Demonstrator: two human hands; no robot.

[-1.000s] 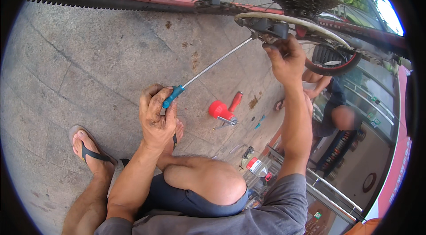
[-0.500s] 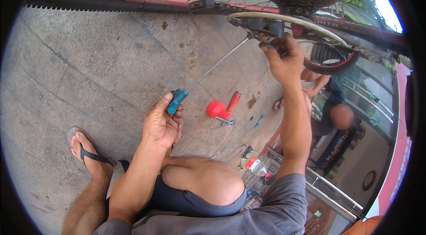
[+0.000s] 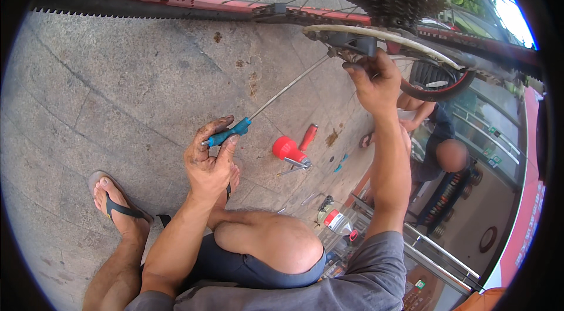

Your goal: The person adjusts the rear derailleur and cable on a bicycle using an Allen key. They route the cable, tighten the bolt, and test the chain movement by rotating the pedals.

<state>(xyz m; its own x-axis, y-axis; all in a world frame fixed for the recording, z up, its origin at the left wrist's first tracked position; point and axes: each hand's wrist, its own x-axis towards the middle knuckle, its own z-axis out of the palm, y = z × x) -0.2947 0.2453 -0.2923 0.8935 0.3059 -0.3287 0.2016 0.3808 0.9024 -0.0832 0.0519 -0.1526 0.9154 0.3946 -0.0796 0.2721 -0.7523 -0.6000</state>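
My left hand (image 3: 207,164) grips the blue handle of a T-handle wrench (image 3: 238,128), thumb and fingers closed round it. The handle lies crosswise, with a short metal stub at its outer end. Its long metal shaft slants up to the right, and its tip meets the rear derailleur (image 3: 358,45). My right hand (image 3: 376,82) is raised to the derailleur, thumb and fingers closed on its underside. Its fingertips are partly hidden there. Just above is the dark, dirty sprocket cassette (image 3: 390,2) of the bicycle wheel.
On the paving lie a red bulb-shaped tool (image 3: 286,148), a red-handled tool (image 3: 309,136) and small blue pieces (image 3: 341,162). A plastic bottle (image 3: 339,222) stands beside my knee. Another person (image 3: 443,135) sits at the right, near a metal railing (image 3: 443,252) and shopfront.
My left hand has turned the wrench handle about its shaft, and its fingers now wrap over from above. My right hand stays at the derailleur, which has barely shifted.
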